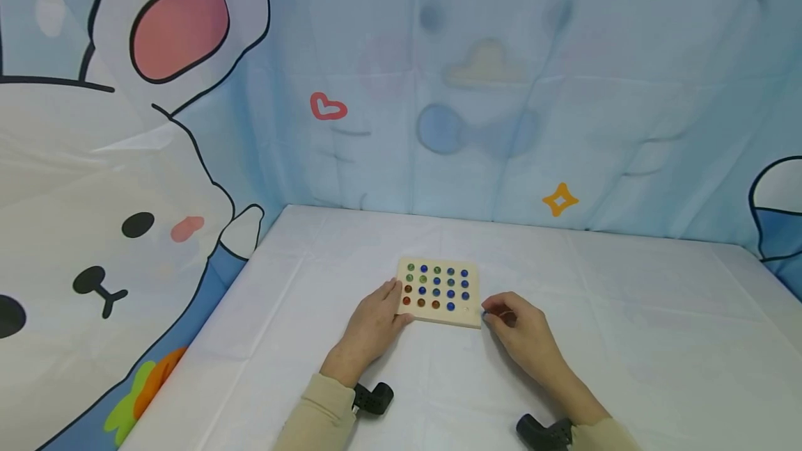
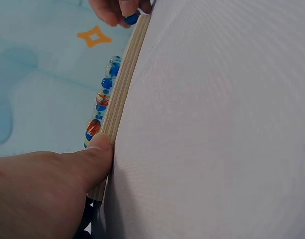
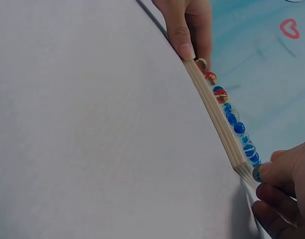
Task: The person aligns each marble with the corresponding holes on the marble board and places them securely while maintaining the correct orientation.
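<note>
A pale wooden board (image 1: 443, 287) lies on the white-covered table, bearing rows of glass marbles (image 1: 436, 281) in green, blue and reddish brown. My left hand (image 1: 374, 322) holds the board's left side, its thumb against the near edge. Off the board's right edge, my right hand (image 1: 523, 333) pinches a small blue marble (image 2: 131, 19) between thumb and fingertips. In the right wrist view, this marble (image 3: 257, 173) is beside the board's near right corner. Bare wood shows at the front right spot of the grid. The left fingers are partly hidden behind the board in the right wrist view.
The white tablecloth (image 1: 626, 326) spreads around the board on all sides. A blue printed curtain (image 1: 501, 89) hangs behind the table, and a cartoon-printed sheet (image 1: 94, 193) covers the left side. A black wrist device (image 1: 374, 399) sits at each sleeve.
</note>
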`<action>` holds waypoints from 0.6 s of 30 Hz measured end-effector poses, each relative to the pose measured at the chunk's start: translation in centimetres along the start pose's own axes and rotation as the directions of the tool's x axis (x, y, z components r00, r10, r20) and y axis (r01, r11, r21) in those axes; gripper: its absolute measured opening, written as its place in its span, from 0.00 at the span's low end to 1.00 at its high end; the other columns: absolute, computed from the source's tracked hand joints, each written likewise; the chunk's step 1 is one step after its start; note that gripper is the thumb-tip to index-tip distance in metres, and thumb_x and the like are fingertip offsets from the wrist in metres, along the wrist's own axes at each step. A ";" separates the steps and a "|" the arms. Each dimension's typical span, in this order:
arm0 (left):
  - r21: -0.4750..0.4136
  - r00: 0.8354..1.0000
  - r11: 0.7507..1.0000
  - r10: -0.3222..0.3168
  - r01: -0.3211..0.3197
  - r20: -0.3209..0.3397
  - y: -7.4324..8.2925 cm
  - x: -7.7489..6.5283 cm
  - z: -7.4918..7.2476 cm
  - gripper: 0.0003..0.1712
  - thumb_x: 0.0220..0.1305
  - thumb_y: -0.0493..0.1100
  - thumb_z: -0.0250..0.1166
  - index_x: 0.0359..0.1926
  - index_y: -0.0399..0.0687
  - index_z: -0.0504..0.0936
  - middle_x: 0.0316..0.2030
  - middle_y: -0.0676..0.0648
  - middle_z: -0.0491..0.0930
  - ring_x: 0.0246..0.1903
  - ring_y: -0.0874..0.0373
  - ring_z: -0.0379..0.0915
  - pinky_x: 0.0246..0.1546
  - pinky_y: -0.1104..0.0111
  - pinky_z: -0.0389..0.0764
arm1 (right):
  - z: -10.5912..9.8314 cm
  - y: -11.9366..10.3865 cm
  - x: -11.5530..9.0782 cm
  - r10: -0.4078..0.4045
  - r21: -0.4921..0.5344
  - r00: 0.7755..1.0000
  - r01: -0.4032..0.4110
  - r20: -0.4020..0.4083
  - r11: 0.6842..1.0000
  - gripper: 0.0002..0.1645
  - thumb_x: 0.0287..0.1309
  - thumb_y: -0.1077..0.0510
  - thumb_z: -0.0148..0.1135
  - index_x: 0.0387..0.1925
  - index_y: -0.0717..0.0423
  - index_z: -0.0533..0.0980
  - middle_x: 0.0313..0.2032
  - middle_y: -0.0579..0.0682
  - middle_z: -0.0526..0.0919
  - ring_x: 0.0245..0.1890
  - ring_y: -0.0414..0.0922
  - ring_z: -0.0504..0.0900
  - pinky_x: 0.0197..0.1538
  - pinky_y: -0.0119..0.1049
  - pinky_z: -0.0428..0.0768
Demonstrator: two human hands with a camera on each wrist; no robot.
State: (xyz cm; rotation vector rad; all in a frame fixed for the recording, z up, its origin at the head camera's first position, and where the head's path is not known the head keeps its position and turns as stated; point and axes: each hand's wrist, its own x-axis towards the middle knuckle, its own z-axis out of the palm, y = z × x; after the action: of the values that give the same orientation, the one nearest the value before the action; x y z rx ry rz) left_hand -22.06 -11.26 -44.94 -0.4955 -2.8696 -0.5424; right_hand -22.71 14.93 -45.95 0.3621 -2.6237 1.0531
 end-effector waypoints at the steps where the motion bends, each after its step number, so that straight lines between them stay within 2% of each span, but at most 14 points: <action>1: -0.001 1.000 1.000 0.000 0.000 0.000 0.0 0.0 0.0 0.37 0.71 0.52 0.60 0.71 0.33 0.64 0.70 0.35 0.66 0.69 0.45 0.65 0.69 0.57 0.71 | 0.0 -0.2 0.1 -0.006 0.010 1.000 0.006 0.003 1.000 0.13 0.58 0.68 0.67 0.43 0.54 0.79 0.40 0.47 0.84 0.41 0.41 0.81 0.45 0.32 0.85; 9: -0.009 1.000 1.000 0.001 -0.001 -0.003 0.0 0.1 0.1 0.37 0.71 0.51 0.60 0.71 0.33 0.64 0.70 0.35 0.66 0.69 0.45 0.65 0.70 0.57 0.70 | 0.5 -1.3 0.9 -0.012 0.049 1.000 0.011 0.022 0.999 0.13 0.58 0.71 0.65 0.43 0.56 0.80 0.41 0.49 0.84 0.43 0.43 0.81 0.48 0.40 0.86; 18: -0.004 1.000 1.000 0.006 -0.006 -0.005 -0.2 0.1 0.1 0.37 0.71 0.51 0.60 0.71 0.32 0.64 0.69 0.35 0.66 0.69 0.45 0.65 0.69 0.58 0.71 | 1.5 -1.6 1.5 -0.008 0.061 0.999 0.006 0.044 0.998 0.12 0.58 0.69 0.66 0.42 0.55 0.80 0.40 0.48 0.83 0.42 0.41 0.80 0.45 0.32 0.84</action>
State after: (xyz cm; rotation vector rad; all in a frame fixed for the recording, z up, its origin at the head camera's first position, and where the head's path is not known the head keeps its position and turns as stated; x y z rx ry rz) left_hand -22.18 -11.36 -45.08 -0.5029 -2.8621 -0.5481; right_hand -23.83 12.56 -45.43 0.4127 -2.6317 1.1379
